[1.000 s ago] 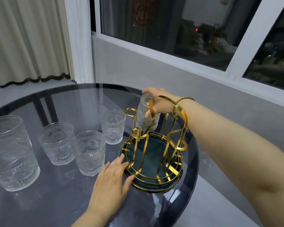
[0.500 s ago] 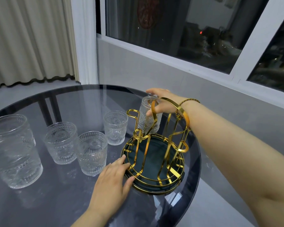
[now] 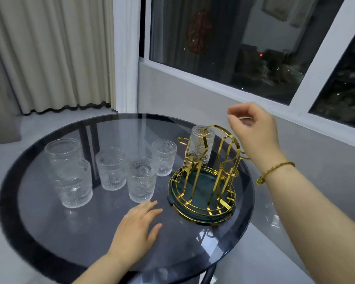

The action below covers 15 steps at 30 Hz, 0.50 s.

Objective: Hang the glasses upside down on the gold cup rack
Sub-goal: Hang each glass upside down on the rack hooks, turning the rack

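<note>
The gold cup rack [image 3: 203, 199] with a dark green base stands at the right of the round glass table. One embossed clear glass [image 3: 200, 147] hangs upside down on a far peg of the rack. Several more glasses stand upright to the left: one [image 3: 164, 157] nearest the rack, one [image 3: 141, 179] in front, one [image 3: 111, 168] in the middle, and a larger one [image 3: 69, 173] at the left, partly overlapped by another. My right hand [image 3: 252, 130] hovers above and right of the hung glass, fingers loosely curled, holding nothing. My left hand [image 3: 136, 226] lies flat on the table, left of the rack's base.
The dark glass table [image 3: 49, 232] has its rim close to the rack on the right. A window sill and wall [image 3: 213, 99] run behind. Curtains [image 3: 49, 54] hang at the back left. A gold bracelet [image 3: 275, 171] is on my right wrist.
My right hand has let go of the upside-down glass and lifted up to the right. My left hand has come off the rack's base and rests on the table.
</note>
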Motion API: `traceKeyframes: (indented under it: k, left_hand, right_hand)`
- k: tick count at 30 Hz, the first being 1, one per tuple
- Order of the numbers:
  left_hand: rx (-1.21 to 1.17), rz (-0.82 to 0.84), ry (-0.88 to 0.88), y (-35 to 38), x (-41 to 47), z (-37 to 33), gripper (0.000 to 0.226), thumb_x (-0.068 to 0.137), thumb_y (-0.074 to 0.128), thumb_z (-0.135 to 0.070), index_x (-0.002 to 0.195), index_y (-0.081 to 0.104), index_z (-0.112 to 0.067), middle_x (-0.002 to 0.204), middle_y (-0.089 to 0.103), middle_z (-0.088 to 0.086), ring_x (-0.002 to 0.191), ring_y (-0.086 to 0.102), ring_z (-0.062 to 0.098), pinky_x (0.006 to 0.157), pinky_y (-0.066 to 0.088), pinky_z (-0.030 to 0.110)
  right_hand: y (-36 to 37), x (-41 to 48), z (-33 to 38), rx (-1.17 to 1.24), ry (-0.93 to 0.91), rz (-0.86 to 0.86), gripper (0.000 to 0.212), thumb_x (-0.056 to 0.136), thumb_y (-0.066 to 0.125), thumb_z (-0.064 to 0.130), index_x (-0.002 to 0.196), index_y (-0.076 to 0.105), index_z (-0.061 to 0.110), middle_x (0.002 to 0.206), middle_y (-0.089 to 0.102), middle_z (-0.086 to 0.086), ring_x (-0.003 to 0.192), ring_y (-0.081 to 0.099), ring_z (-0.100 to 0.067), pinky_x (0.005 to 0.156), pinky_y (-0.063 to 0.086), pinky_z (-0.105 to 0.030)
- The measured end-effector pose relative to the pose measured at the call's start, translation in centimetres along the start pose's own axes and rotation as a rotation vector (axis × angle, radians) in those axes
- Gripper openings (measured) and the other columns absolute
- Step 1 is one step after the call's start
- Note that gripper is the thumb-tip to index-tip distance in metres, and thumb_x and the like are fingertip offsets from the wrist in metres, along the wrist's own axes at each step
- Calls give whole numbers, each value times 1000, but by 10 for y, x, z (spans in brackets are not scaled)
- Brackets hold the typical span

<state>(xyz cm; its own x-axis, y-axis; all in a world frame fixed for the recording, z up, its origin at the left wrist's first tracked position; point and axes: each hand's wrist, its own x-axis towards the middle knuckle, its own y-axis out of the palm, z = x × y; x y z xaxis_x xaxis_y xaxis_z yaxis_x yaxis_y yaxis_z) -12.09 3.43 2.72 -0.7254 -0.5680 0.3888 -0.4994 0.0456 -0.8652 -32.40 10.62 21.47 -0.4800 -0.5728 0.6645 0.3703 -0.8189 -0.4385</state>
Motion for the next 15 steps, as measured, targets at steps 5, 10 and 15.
traceKeyframes:
  k: [5,10,15]
  left_hand:
    - [56,-28,-108,-24,-28,33,21,73,61,-27,86,71,-13,99,73,9,92,69,25,71,58,37]
    - [29,17,-281,-18,-44,62,38,85,58,-28,119,52,-14,139,45,6,131,38,21,109,29,36]
    - [29,17,-295,-11,-43,67,36,84,58,-29,114,55,-10,136,49,9,130,40,22,110,28,39]
  right_hand:
    - [37,-66,37,298,-14,102,28,77,58,10,79,54,37,80,59,16,75,58,2,69,48,-9]
    - [116,-129,23,381,200,233,38,74,64,8,88,47,39,89,54,15,83,54,-1,76,43,-9]
    - [170,-149,-6,313,480,293,82,67,72,20,130,21,28,135,30,2,125,31,-12,101,28,-22]
